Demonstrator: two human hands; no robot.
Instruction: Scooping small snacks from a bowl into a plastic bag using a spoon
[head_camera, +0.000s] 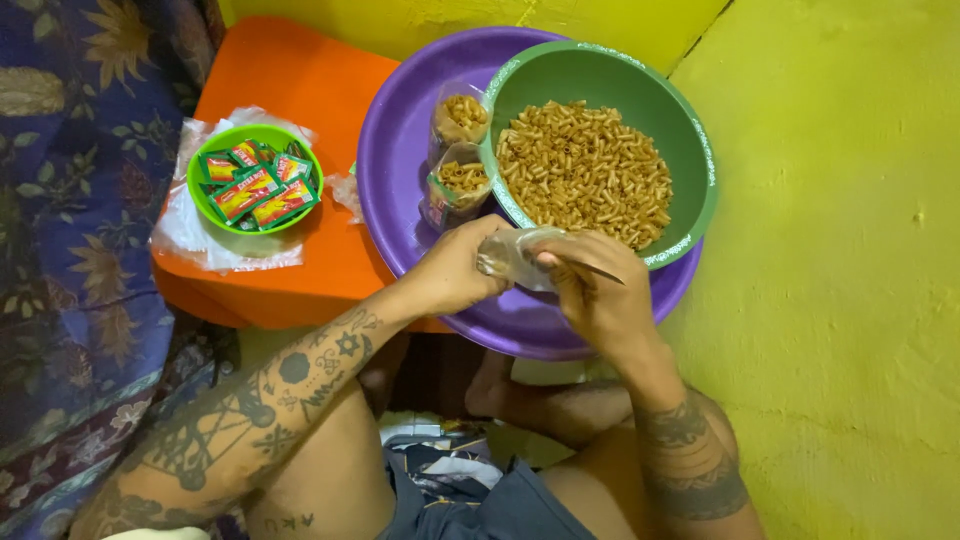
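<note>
My left hand (455, 270) and my right hand (600, 295) together hold a small clear plastic bag (520, 255) over the near rim of a purple basin (400, 170). The fingers of both hands pinch the bag's mouth. A green bowl (690, 120) full of short orange-brown snack sticks (585, 170) rests inside the basin. Two filled clear bags of the same sticks (460, 150) stand upright in the basin, left of the bowl.
An orange stool (300, 80) holds a small lime-green bowl (200, 195) of red and green sachets (255, 185), set on clear plastic sheets (200, 245). Patterned blue fabric (70, 200) lies at the left. Yellow floor (840, 250) spreads at the right. My bent legs are below.
</note>
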